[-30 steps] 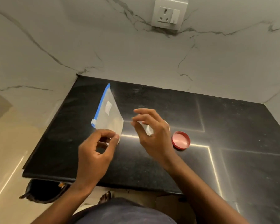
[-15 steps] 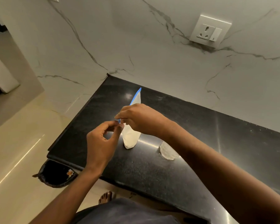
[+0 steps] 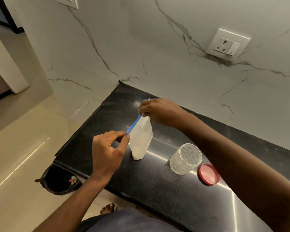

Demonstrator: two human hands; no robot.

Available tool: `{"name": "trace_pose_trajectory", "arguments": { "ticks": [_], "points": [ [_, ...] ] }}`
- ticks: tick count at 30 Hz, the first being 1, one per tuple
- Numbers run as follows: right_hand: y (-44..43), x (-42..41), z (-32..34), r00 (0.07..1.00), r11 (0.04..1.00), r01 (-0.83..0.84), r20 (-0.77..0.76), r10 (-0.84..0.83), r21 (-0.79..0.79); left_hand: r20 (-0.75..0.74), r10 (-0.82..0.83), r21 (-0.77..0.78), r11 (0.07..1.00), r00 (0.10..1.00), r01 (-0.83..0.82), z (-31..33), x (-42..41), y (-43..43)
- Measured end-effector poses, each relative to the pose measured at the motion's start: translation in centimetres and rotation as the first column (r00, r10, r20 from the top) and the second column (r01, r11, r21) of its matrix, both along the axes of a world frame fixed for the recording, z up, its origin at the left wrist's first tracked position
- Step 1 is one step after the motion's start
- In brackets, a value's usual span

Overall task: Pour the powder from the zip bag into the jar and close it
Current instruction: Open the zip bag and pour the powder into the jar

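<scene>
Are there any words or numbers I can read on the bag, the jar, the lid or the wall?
None can be read.
Zip bag: a small white patch near the blue strip, too blurred to read.
Jar and red lid: no writing shows.
Wall socket: only holes and a switch, no words.

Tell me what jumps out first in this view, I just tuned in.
Both hands hold the zip bag of white powder by its blue strip, the left hand at the near end, the right hand at the far end, its bottom on the black counter. To its right stands the open clear jar, its red lid flat beside it.
</scene>
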State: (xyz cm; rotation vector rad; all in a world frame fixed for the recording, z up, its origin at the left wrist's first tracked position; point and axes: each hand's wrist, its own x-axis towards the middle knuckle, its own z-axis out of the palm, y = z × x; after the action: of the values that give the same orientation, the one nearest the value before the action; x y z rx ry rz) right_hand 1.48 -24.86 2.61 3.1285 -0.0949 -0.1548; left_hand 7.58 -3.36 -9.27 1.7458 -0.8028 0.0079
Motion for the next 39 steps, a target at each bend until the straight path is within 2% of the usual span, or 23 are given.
{"name": "trace_pose_trajectory", "arguments": {
  "ticks": [3,8,10,12,14,15,17,19,21,23,25,28,34,39],
  "points": [
    [-3.0,0.4,0.4,0.996,0.997,0.072,0.050,-0.071,-0.027,0.021,-0.008,-0.014,1.000,1.000,0.008,-0.1,-0.1,0.1],
    [-5.4,0.8,0.2,0.968,0.966,0.248,0.017,-0.249,0.073,0.047,-0.029,-0.007,1.000,0.998,0.029,0.2,0.1,-0.2],
    [-4.8,0.6,0.0,0.954,0.950,0.287,0.055,-0.295,0.126,0.000,-0.066,0.006,0.998,0.998,0.066,0.7,0.4,-0.1],
    [-3.2,-0.3,-0.1,0.898,0.906,0.341,0.199,-0.392,0.250,-0.118,-0.156,-0.006,0.988,0.981,0.156,1.3,1.0,0.2],
    [-0.8,-1.2,-0.5,0.771,0.784,0.360,0.313,-0.555,0.505,-0.265,-0.227,-0.026,0.973,0.937,0.229,2.5,1.9,0.0],
    [0.5,-1.6,-0.9,0.718,0.687,0.347,0.291,-0.633,0.638,-0.332,-0.231,-0.021,0.971,0.915,0.237,3.2,2.4,-0.5],
    [2.9,-1.9,-2.0,0.672,0.461,0.341,0.130,-0.729,0.820,-0.449,-0.196,0.025,0.972,0.872,0.232,4.5,3.6,-2.0],
    [4.4,-1.6,-3.3,0.636,0.246,0.339,-0.028,-0.771,0.908,-0.525,-0.205,0.092,0.951,0.826,0.295,5.4,4.5,-3.6],
    [5.1,-1.2,-4.2,0.582,0.083,0.318,-0.125,-0.803,0.945,-0.575,-0.259,0.108,0.916,0.776,0.386,5.8,5.1,-4.7],
    [5.6,-1.1,-4.7,0.535,-0.043,0.280,-0.193,-0.822,0.959,-0.599,-0.275,0.104,0.904,0.752,0.414,5.8,5.4,-5.1],
    [5.9,-1.1,-4.9,0.519,-0.123,0.247,-0.238,-0.821,0.961,-0.608,-0.267,0.092,0.912,0.748,0.400,5.7,5.4,-5.2],
    [6.1,-1.4,-4.8,0.502,-0.164,0.245,-0.270,-0.822,0.955,-0.639,-0.269,0.069,0.913,0.721,0.402,5.4,5.0,-5.1],
    [5.9,-1.4,-5.0,0.474,-0.176,0.274,-0.292,-0.831,0.946,-0.671,-0.264,0.079,0.903,0.693,0.421,4.9,4.9,-5.1],
    [5.9,-1.5,-5.5,0.476,-0.135,0.329,-0.288,-0.831,0.935,-0.688,-0.270,0.080,0.894,0.674,0.440,4.9,4.8,-5.1]
  ]
}}
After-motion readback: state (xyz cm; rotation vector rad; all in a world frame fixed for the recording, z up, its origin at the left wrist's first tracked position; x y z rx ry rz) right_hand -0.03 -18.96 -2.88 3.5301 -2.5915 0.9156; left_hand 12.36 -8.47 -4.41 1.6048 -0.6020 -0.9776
